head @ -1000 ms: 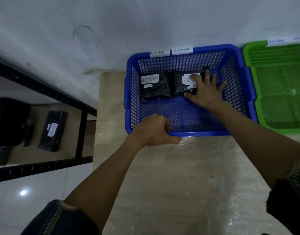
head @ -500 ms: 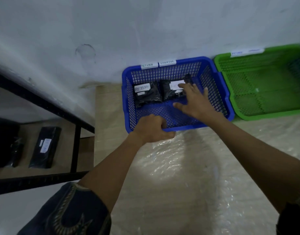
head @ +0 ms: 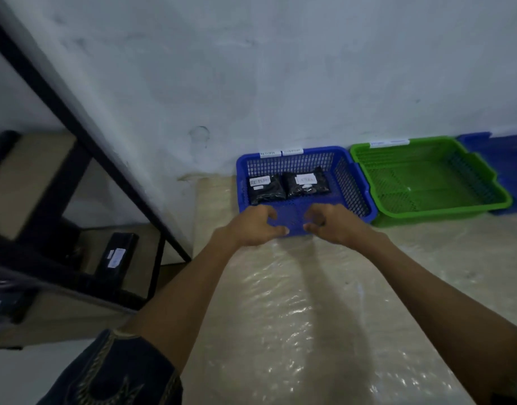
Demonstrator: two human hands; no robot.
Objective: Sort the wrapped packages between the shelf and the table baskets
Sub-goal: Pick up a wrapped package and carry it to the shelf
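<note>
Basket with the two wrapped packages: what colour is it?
The basket is blue, best seen in the head view.

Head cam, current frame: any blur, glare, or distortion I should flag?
Head view: dim, bluish light; glare streaks on the plastic sheet over the table, with soft arm shadows; shelf at left motion-blurred; in the blue basket, label on the right package smeared, on the left package reads RETURN; wide-angle lens makes the shelf upright lean steeply.

The left package [head: 267, 191] and right package [head: 305, 185] lie side by side in the first basket [head: 353, 188] on the bench [head: 309, 302] (against the wall [head: 280, 83]), with a second basket [head: 432, 213] just right.
</note>
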